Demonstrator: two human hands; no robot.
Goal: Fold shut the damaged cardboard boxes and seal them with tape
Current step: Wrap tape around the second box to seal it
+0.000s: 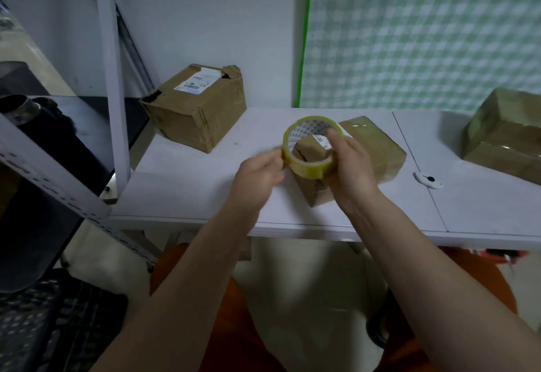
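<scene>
A yellowish roll of clear tape [304, 165] hangs above the white table [187, 184], held between both hands. My right hand [349, 166] grips its right side with the thumb over the rim. My left hand [259, 171] pinches the roll's left edge. Through and below the roll shows a small cardboard box [311, 152] with a white label, standing on the table. Just behind it lies a flat brown box [377, 144] with glossy tape on it. A bigger, dented cardboard box [196, 108] with a torn corner stands at the back left.
Another taped brown box [506, 134] sits at the table's far right. A small white cutter [428, 180] lies right of the hands. A grey metal rack post [112, 78] and a black bin [44, 143] stand at the left. A checked cloth hangs behind.
</scene>
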